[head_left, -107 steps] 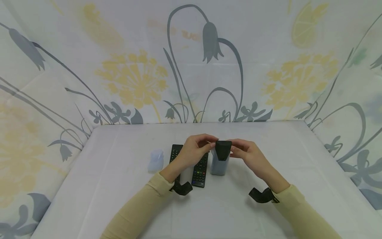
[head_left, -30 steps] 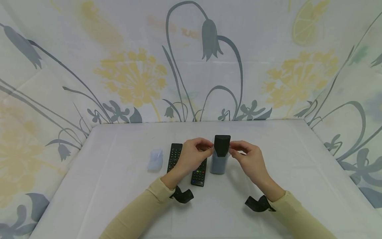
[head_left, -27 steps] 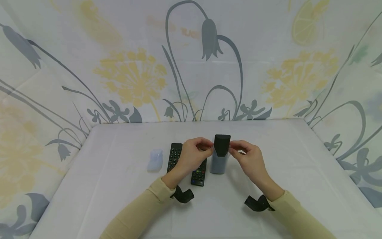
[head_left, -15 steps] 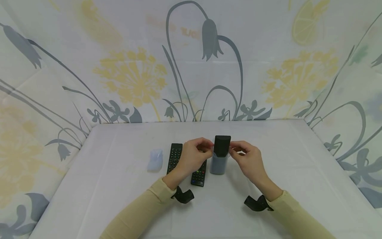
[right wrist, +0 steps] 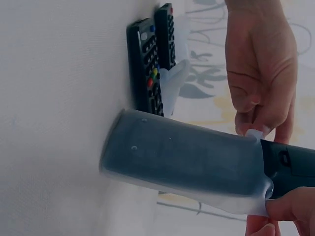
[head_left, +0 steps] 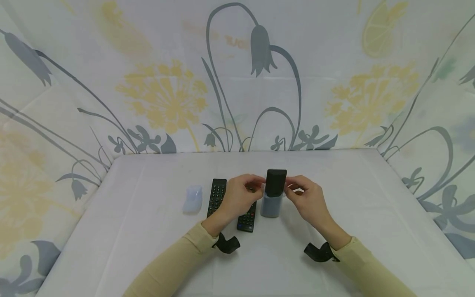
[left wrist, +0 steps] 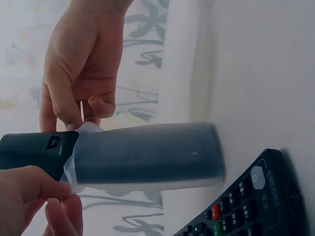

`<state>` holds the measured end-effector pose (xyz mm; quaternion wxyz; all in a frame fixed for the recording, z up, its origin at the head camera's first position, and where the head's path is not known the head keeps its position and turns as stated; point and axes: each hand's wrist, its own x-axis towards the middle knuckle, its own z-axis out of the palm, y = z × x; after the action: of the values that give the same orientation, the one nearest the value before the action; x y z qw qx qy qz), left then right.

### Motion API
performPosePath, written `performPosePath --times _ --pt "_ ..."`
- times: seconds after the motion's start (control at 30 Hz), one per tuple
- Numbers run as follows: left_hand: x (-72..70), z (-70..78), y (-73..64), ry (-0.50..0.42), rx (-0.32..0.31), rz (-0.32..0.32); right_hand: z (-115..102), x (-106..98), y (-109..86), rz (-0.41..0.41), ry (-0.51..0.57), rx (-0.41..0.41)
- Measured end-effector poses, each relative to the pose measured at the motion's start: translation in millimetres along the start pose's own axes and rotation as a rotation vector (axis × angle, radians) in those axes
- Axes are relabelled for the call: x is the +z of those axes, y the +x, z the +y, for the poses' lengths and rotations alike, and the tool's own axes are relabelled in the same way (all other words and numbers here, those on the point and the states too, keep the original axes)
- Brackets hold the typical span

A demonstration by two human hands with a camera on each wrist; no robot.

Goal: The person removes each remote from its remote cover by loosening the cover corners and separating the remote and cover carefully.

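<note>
A black remote control (head_left: 276, 181) stands upright on the table inside a translucent cover (head_left: 271, 207), its bare upper end sticking out. My left hand (head_left: 239, 197) pinches the cover's loose rim on the left side between thumb and fingers. On the opposite side my right hand (head_left: 309, 200) pinches the rim in the same way. In the left wrist view the cover (left wrist: 147, 153) fits around the lower part of the remote, its rim crinkled at the fingertips. From the right wrist, the cover (right wrist: 187, 155) shows small bumps near its bottom end.
Two more black remotes lie left of the cover, one (head_left: 246, 220) partly beneath my left hand and another (head_left: 217, 194) farther left. A folded translucent plastic piece (head_left: 193, 199) lies beyond them. A patterned cloth (head_left: 237, 82) hangs behind the white table (head_left: 148, 247).
Since the earliest frame both hands have slid slightly down the remote, and more of its top shows above the fingers. Over the last second the hands have barely shifted.
</note>
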<state>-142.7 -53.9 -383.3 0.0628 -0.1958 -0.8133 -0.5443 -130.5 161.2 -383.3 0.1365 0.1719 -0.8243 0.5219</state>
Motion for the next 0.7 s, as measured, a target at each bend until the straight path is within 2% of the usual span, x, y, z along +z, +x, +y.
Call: performPosePath --times 0.3,0.47,0.7 --pt "0.9 -3.7 -2.5 0.040 0.017 -0.023 3.8 0.9 -1.9 -0.016 -0.031 -0.036" --pt "2.0 -5.7 -2.9 0.065 0.027 -0.038 6.6 1.3 -2.3 -0.036 -0.007 -0.053" --pt "3.1 -8.0 -2.7 0.084 0.036 -0.053 8.0 0.7 -4.2 -0.069 0.022 -0.025"
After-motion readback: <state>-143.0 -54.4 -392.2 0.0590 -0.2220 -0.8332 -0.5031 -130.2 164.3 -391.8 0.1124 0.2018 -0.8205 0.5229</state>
